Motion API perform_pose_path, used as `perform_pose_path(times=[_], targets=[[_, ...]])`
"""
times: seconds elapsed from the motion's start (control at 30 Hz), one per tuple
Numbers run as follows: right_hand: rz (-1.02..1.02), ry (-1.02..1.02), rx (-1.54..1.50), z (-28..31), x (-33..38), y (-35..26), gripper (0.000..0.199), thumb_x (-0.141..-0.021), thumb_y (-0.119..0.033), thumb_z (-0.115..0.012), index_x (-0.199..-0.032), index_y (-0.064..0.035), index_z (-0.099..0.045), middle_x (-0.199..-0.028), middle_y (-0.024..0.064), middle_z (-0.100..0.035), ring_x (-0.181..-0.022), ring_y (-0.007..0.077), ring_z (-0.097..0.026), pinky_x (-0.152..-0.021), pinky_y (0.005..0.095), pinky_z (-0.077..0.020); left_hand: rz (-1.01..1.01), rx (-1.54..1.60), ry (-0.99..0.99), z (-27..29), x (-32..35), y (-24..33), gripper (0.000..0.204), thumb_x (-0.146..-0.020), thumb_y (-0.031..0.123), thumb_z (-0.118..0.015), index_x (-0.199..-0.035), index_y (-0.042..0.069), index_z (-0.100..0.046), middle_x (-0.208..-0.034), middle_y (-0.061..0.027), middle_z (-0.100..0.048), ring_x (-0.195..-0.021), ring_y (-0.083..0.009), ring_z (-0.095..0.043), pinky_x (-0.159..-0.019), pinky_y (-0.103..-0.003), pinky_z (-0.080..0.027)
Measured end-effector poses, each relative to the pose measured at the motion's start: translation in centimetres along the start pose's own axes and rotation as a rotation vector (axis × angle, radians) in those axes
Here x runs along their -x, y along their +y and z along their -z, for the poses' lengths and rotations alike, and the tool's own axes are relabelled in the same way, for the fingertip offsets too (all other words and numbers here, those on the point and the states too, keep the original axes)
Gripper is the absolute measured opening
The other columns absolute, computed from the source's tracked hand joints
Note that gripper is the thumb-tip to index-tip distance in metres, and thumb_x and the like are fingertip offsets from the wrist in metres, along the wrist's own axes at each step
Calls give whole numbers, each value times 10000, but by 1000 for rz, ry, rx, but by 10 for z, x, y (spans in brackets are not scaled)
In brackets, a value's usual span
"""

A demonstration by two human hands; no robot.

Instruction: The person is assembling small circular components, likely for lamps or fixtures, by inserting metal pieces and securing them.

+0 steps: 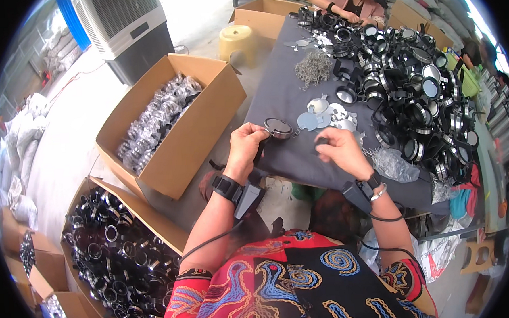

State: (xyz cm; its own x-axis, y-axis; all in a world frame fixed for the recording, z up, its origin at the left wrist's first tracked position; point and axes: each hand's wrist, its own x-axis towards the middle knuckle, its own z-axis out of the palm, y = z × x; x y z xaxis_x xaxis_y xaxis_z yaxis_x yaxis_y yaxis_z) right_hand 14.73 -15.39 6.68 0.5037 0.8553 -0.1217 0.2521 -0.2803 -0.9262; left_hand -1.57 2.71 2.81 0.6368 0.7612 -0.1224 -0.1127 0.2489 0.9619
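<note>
My left hand [246, 146] pinches the edge of a round, metal-rimmed dark piece [278, 128] over the table's near left edge. A dark part hangs below the fingers there. To its right, my right hand [340, 149] is closed, fingertips together on a small dark thing [321, 141] too blurred to name. Between and beyond the hands lie flat round discs with small tabs [308, 121], some pale blue, some white. Farther back is a tangled heap of small wire springs [313, 69]. Many similar round black pieces with silver rims [371, 86] are piled on the right.
The dark cloth-covered table [270, 83] spans the front. A clear plastic bag [392, 164] lies near its right edge. Left stand a carton [206, 118] of bagged pieces and another [172, 229] of loose black pieces. A co-worker [353, 4] sits at the far end; a yellow stool [237, 44] stands beyond.
</note>
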Motion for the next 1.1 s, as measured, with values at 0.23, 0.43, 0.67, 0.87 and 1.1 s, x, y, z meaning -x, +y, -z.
perform_pose_path(times=[0.23,0.43,0.67,0.87,1.1], targets=[[638,-17,114,-51,-42,-8,127,-771,25,-649,-888,-23,-640,-872,62,-638,-803,152,-603,-758,287,-497,57,-4,-85,9,-12,0,86,-800,19,-639,-741,46,-582,-674,-32,-584,-489,-89,-497,-412,-219,-395],[649,2,12,-68,-61,-2,149,-762,13,-673,-900,-7,-620,-919,78,-656,-813,203,-624,-756,294,-510,38,45,-128,13,-12,-2,80,-795,20,-637,-743,41,-581,-671,-33,-583,-488,-82,-483,-410,-213,-381],[628,-24,200,-63,-65,-10,148,-776,-49,-671,-912,-21,-620,-827,113,-649,-737,236,-641,-654,319,-502,-351,-306,-70,12,-3,-18,118,-788,103,-620,-811,-4,-577,-649,-49,-569,-548,-116,-500,-508,-264,-406],[709,-117,273,-61,-87,-21,161,-770,-114,-658,-882,-7,-614,-771,111,-624,-695,260,-628,-619,331,-492,-698,-716,121,7,1,-23,151,-774,103,-666,-809,13,-551,-620,-177,-578,-541,-346,-597,-506,-387,-464],[767,-3,289,-61,-92,-13,196,-697,-198,-663,-790,-35,-602,-749,134,-618,-738,343,-607,-634,413,-476,-802,-763,116,1,-7,-29,195,-785,102,-672,-788,18,-496,-552,-151,-503,-475,-331,-513,-460,-393,-390]])
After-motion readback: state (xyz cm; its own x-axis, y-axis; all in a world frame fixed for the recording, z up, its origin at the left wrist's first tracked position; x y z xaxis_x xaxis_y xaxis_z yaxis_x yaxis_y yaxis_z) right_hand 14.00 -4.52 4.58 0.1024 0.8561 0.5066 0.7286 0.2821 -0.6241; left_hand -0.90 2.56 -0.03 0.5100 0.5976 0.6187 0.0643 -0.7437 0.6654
